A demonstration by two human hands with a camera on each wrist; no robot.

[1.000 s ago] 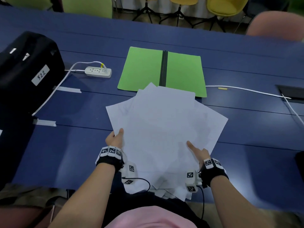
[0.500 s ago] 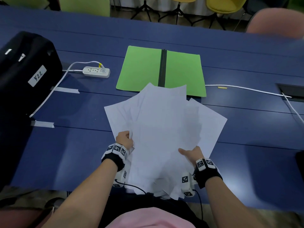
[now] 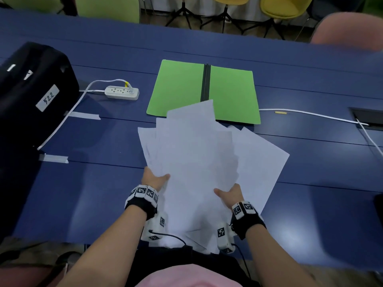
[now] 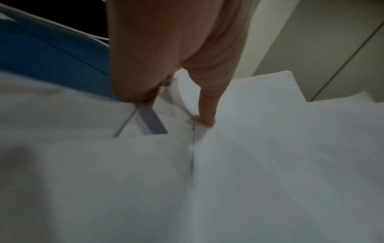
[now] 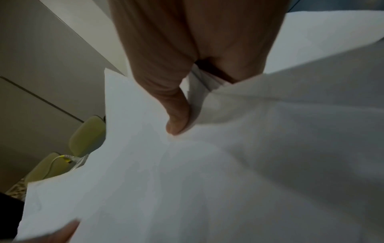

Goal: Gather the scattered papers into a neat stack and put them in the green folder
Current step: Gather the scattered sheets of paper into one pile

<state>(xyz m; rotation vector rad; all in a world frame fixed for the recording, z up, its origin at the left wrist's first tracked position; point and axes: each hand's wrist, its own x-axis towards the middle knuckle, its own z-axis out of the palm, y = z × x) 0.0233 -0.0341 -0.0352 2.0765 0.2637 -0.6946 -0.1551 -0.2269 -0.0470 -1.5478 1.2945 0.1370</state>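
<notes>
My left hand (image 3: 154, 180) pinches the papers' (image 3: 196, 162) left edge, thumb on top; thin white sheets, fanned unevenly, above the blue table (image 3: 93, 193). My right hand (image 3: 230, 194) pinches the right side. Flat green folder (image 3: 178, 88) lies open behind, its near edge partly covered. Under-fingers hidden.

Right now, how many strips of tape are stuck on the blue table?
2, both at the left by the white cord: one strip near the power strip, another closer to the person. The black bag may hide others.
</notes>
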